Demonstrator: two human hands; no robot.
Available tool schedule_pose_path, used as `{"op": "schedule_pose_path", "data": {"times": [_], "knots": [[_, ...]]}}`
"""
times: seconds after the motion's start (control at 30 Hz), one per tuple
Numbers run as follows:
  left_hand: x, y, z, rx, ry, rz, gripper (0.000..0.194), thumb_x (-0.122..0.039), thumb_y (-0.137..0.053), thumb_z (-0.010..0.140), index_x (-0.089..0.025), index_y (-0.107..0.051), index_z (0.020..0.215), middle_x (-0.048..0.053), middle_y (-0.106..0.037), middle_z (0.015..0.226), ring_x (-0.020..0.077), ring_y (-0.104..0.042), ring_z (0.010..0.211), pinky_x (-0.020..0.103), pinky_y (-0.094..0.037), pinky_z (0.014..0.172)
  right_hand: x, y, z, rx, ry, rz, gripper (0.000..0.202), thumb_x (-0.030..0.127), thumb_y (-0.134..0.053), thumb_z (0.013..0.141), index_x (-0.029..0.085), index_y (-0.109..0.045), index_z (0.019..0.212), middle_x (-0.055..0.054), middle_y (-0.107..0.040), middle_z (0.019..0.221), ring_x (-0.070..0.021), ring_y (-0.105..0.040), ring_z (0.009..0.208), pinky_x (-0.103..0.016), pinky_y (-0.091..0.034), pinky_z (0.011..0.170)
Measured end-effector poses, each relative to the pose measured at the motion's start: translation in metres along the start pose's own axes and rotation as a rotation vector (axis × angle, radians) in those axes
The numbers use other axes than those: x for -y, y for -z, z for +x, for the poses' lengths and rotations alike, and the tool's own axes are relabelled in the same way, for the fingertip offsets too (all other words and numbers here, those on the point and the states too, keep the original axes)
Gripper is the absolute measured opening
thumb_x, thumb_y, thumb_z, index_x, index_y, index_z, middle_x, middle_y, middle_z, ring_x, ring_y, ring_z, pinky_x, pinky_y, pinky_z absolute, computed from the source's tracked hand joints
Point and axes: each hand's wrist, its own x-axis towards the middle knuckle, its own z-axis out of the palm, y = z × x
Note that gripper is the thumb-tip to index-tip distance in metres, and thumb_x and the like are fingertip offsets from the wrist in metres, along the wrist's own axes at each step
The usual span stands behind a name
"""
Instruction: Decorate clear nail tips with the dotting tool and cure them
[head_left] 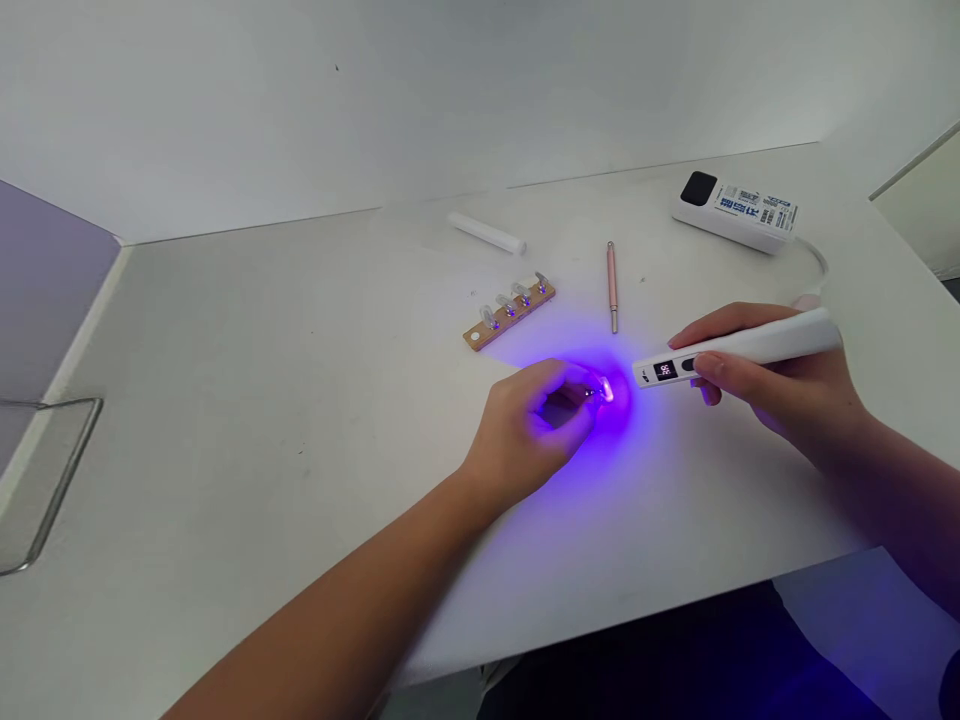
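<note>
My left hand (536, 420) pinches a small clear nail tip (607, 389) between thumb and fingers, and violet light makes the tip glow. My right hand (757, 370) is wrapped round a white handheld lamp (765, 342) with a lit digital display, its thumb by the dark button. The lamp's end points left at the nail tip, a small gap away. Violet light spreads over the white table around my left fingertips. Behind my left hand lies a wooden strip (475, 337) bearing several clear nail tips (521, 292).
A pink pen-like tool (612, 285) lies beyond the lit area. Farther back is a white tube (487, 233). At the back right stands a white box-shaped device (739, 215) with a cable. A metal frame (67, 485) is at the far left. A wall closes off the table's back (262, 225).
</note>
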Motion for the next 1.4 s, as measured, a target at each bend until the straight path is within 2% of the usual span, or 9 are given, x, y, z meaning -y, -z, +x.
{"op": "schedule_pose_path", "data": {"times": [0.17, 0.6, 0.83, 1.4], "knots": [[0.0004, 0.0001, -0.0003, -0.003, 0.005, 0.008, 0.013, -0.010, -0.067, 0.087, -0.020, -0.074, 0.090, 0.003, -0.081, 0.091, 0.0127, -0.072, 0.074, 0.025, -0.060, 0.066, 0.0019, -0.0003, 0.0004, 0.004, -0.005, 0.016, 0.008, 0.033, -0.086, 0.085, 0.026, -0.085, 0.088, 0.000, -0.069, 0.058, -0.0149, -0.061, 0.053, -0.030, -0.042, 0.047], [0.0011, -0.0004, -0.0004, -0.005, 0.002, 0.009, 0.013, -0.011, -0.068, 0.087, -0.020, -0.075, 0.092, 0.003, -0.082, 0.092, 0.0128, -0.072, 0.073, 0.025, -0.060, 0.066, 0.0010, 0.0002, 0.0000, 0.011, -0.004, -0.003, 0.015, 0.041, -0.087, 0.085, 0.027, -0.085, 0.089, -0.001, -0.068, 0.059, -0.0164, -0.061, 0.053, -0.033, -0.043, 0.047], [0.0013, -0.0002, -0.0005, -0.010, 0.001, 0.011, 0.012, -0.011, -0.068, 0.087, -0.019, -0.075, 0.093, 0.003, -0.081, 0.091, 0.0123, -0.071, 0.073, 0.024, -0.060, 0.066, 0.0008, 0.0007, 0.0001, 0.009, 0.005, 0.013, 0.007, 0.034, -0.087, 0.086, 0.029, -0.086, 0.090, 0.000, -0.069, 0.059, -0.0151, -0.060, 0.054, -0.031, -0.042, 0.047], [0.0021, -0.0007, -0.0003, -0.019, -0.027, 0.019, 0.013, -0.010, -0.068, 0.087, -0.018, -0.076, 0.094, 0.003, -0.081, 0.090, 0.0111, -0.072, 0.073, 0.021, -0.059, 0.066, -0.0025, 0.0017, 0.0000, 0.025, 0.036, 0.009, 0.006, 0.030, -0.085, 0.088, 0.027, -0.085, 0.093, 0.001, -0.068, 0.058, -0.0131, -0.060, 0.053, -0.028, -0.042, 0.047]]}}
